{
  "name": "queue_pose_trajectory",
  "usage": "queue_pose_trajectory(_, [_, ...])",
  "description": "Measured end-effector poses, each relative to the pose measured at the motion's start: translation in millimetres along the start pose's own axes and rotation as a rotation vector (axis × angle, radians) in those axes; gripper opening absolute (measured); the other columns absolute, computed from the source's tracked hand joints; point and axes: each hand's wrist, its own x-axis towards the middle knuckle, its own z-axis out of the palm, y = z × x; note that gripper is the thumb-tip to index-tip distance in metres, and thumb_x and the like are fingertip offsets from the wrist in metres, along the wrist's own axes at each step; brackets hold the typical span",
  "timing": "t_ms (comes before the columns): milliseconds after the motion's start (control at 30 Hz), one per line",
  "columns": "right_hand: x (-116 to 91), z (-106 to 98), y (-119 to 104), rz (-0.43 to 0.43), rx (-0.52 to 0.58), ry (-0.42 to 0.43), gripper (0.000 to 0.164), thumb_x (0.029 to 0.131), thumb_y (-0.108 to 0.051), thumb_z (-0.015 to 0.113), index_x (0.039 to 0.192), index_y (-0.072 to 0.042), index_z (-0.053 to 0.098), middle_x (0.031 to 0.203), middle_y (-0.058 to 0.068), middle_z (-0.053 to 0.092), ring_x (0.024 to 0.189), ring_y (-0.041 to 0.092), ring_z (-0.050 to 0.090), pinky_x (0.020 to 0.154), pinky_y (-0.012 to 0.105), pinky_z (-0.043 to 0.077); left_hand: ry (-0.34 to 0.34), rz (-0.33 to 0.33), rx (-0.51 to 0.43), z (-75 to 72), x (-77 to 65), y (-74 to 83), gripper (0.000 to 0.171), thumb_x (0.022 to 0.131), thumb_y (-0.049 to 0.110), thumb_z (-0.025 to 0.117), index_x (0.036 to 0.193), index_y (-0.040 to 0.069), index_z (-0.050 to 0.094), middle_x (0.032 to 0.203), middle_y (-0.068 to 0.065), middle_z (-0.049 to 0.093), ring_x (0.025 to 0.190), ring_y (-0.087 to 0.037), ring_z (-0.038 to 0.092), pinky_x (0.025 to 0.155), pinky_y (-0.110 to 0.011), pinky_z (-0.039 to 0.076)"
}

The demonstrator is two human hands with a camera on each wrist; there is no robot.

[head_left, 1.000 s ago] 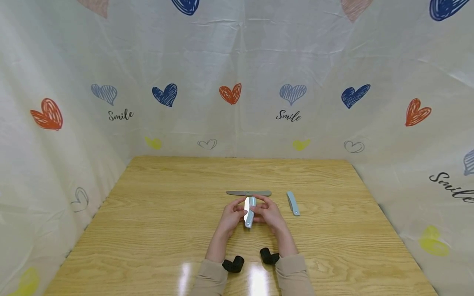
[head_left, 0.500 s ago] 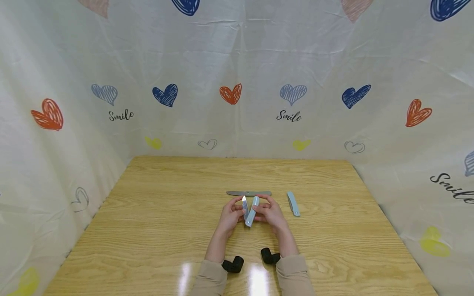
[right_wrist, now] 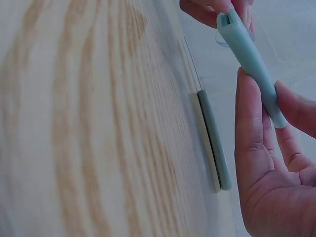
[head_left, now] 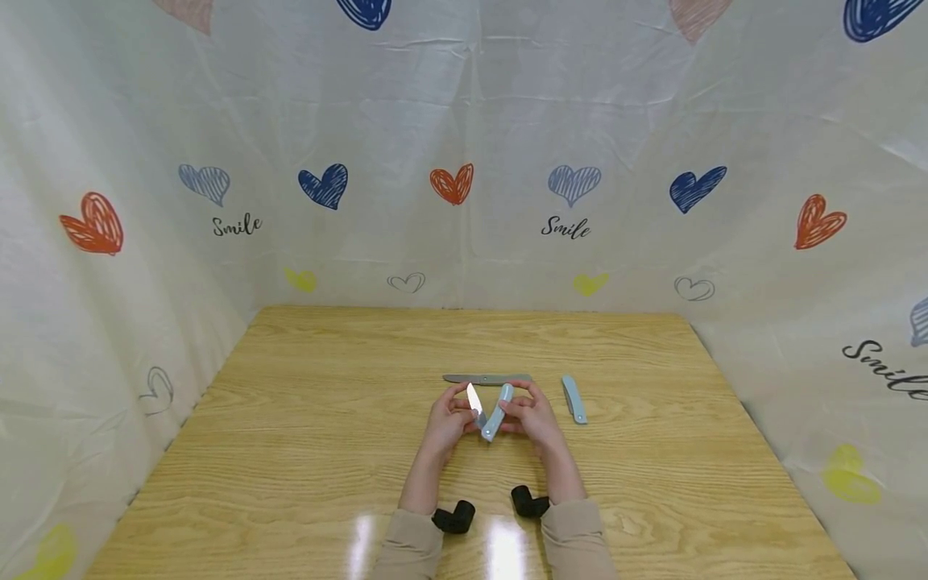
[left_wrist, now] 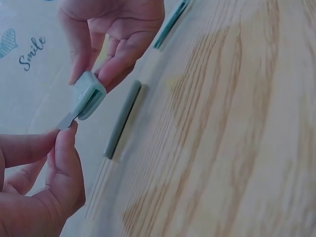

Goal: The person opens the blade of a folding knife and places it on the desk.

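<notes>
A folding knife is held just above the wooden table (head_left: 326,419), near its middle. My right hand (head_left: 518,409) grips the light blue handle (head_left: 497,412) between thumb and fingers. My left hand (head_left: 461,409) pinches the silver blade (head_left: 474,400), which stands swung partly out of the handle in a V. In the left wrist view the left thumb and finger (left_wrist: 66,143) pinch the blade tip (left_wrist: 65,121) beside the handle (left_wrist: 88,96). The right wrist view shows the handle (right_wrist: 249,59) held in the right hand (right_wrist: 266,148).
A long grey knife-like piece (head_left: 487,379) lies flat on the table just beyond the hands. A second light blue folded knife (head_left: 574,398) lies to the right. Heart-printed cloth walls (head_left: 464,201) close in the table on three sides.
The blade has swung out of the handle: it lay almost shut a second ago and now makes a wider V. The hands stayed in place.
</notes>
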Motion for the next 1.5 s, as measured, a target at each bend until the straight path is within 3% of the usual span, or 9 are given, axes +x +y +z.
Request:
queue_pose_trajectory(200, [-0.3, -1.1, 0.4, -0.023, 0.018, 0.023, 0.048, 0.092, 0.005, 0.059, 0.138, -0.001, 0.046, 0.081, 0.002, 0.060, 0.070, 0.014, 0.062, 0.062, 0.031, 0.058, 0.041, -0.003, -0.017, 0.3, 0.6, -0.1, 0.061, 0.085, -0.017, 0.054, 0.143, -0.009, 0.036, 0.093, -0.012, 0.048, 0.073, -0.016, 0.054, 0.066, -0.030, 0.059])
queue_pose_trajectory(467, [-0.5, -1.9, 1.0, -0.043, 0.077, 0.060, 0.048, 0.092, 0.006, 0.058, 0.138, 0.002, 0.045, 0.084, 0.004, 0.061, 0.073, 0.015, 0.064, 0.066, 0.033, 0.059, 0.149, -0.010, -0.048, 4.9, 0.9, 0.2, 0.058, 0.087, -0.015, 0.055, 0.142, -0.006, 0.040, 0.091, -0.008, 0.046, 0.073, -0.015, 0.053, 0.070, -0.030, 0.059])
queue_pose_trajectory(1033, [0.1, 3.0, 1.0, -0.064, 0.222, 0.177, 0.047, 0.094, 0.010, 0.053, 0.138, 0.007, 0.036, 0.083, 0.006, 0.052, 0.066, 0.013, 0.064, 0.064, 0.027, 0.060, 0.349, 0.036, -0.220, 18.1, 1.7, -4.6, 0.053, 0.087, -0.016, 0.054, 0.137, -0.006, 0.040, 0.092, -0.008, 0.041, 0.072, -0.013, 0.052, 0.064, -0.020, 0.056])
queue_pose_trajectory(1300, [0.7, 5.5, 1.3, -0.064, 0.272, 0.210, 0.046, 0.095, 0.010, 0.050, 0.137, 0.006, 0.031, 0.092, 0.014, 0.053, 0.072, 0.012, 0.063, 0.066, 0.027, 0.060, 0.431, 0.059, -0.316, 24.1, 4.2, -6.3, 0.051, 0.087, -0.018, 0.053, 0.135, -0.008, 0.040, 0.088, -0.008, 0.042, 0.071, -0.012, 0.052, 0.060, -0.017, 0.055])
queue_pose_trajectory(1500, [1.9, 5.1, 3.1, -0.055, 0.310, 0.226, 0.045, 0.096, 0.012, 0.046, 0.136, 0.006, 0.028, 0.099, 0.013, 0.050, 0.079, 0.014, 0.062, 0.072, 0.031, 0.060, 0.467, 0.076, -0.384, 30.7, 2.8, -8.1, 0.046, 0.088, -0.019, 0.052, 0.129, -0.009, 0.034, 0.089, -0.009, 0.041, 0.072, -0.013, 0.052, 0.066, -0.019, 0.057])
